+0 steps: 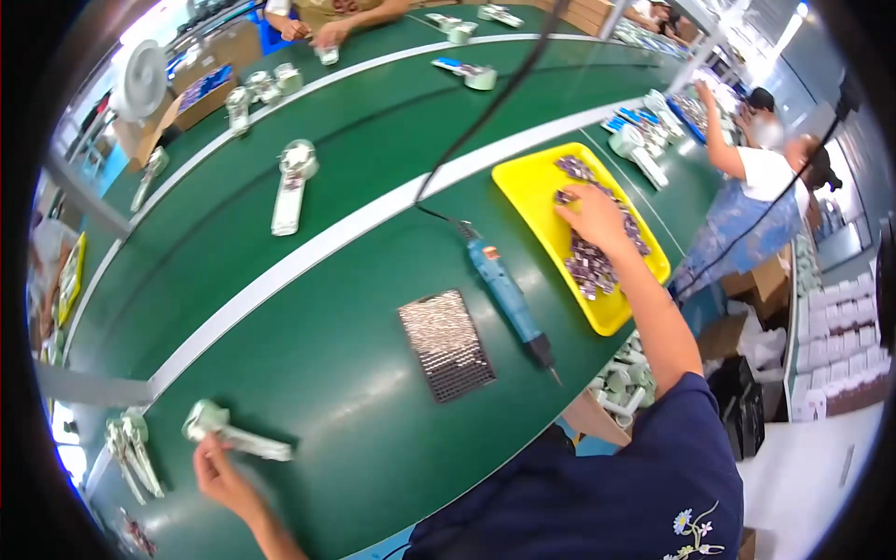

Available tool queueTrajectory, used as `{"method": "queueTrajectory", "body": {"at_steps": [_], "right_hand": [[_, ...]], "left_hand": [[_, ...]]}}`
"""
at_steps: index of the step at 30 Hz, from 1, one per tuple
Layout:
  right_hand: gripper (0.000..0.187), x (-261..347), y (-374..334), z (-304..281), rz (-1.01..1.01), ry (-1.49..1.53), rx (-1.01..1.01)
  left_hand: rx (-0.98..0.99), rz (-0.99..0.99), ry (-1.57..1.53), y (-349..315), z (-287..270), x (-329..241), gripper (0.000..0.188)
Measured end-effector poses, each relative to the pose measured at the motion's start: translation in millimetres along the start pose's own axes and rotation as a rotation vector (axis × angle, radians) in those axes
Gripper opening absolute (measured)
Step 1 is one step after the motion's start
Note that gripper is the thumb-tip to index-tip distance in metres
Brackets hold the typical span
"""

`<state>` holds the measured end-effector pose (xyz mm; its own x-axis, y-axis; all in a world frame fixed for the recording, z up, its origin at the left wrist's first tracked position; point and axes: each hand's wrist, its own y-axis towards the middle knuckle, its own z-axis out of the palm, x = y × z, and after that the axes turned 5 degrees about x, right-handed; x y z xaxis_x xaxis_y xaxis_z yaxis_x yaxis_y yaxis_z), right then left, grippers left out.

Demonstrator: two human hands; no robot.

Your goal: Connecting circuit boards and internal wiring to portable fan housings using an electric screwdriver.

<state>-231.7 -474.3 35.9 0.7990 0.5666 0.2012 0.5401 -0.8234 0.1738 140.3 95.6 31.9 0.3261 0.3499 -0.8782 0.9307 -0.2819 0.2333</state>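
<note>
Pale-green plastic, by its look: one handled unit [252, 442] lay at the near left of the green worktop [327, 373], round head toward the left, lighter handle pointing right. Left hand [219, 476]: fingertips brought together at the near side of the head, apparently in a light pinch; some blur there. Right hand [597, 217]: fingers half curled, reaching down into the yellow tray [534, 194] among small purple-and-silver parts [593, 271]; whether one was held could not be told.

Handling estimate: unit probably light and stiff, smooth enough to slip, with the round head likely the more fragile end. Best hold judged to be the neck, where head met handle. Small parts looked hard and dense for their size; fingertip pick from the sides advised.

Between the hands: a dark grid plate [446, 343] bearing silver pieces, and, just beside it, a blue electric screwdriver [507, 294], bit toward the wearer. Further left, similar pale units [135, 453] stood grouped. Beyond the white rail [308, 250], another unit [294, 187] lay alone; across from it, a co-worker's hands [329, 34] handled a pale piece.
</note>
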Motion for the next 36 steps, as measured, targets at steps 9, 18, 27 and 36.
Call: {"method": "queueTrajectory", "body": {"at_steps": [9, 18, 27, 36], "right_hand": [[0.026, -17, -14, -9, -0.011, 0.377, -0.094], [0.027, 181, -155, -31, 0.311, 2.188, 0.544], [0.041, 279, -185, -5, 0.089, 1.843, 1.098], [0.040, 286, -190, 3, -0.041, 1.473, 0.800]], "left_hand": [[0.384, -0.008, -0.396, -63, 87, -73, 0.016], [0.472, -0.161, -0.484, -77, 88, -58, 0.018], [0.633, -0.026, -0.467, -68, 99, -51, 0.008], [0.646, 0.072, -0.357, -82, 94, -60, 0.012]]}}
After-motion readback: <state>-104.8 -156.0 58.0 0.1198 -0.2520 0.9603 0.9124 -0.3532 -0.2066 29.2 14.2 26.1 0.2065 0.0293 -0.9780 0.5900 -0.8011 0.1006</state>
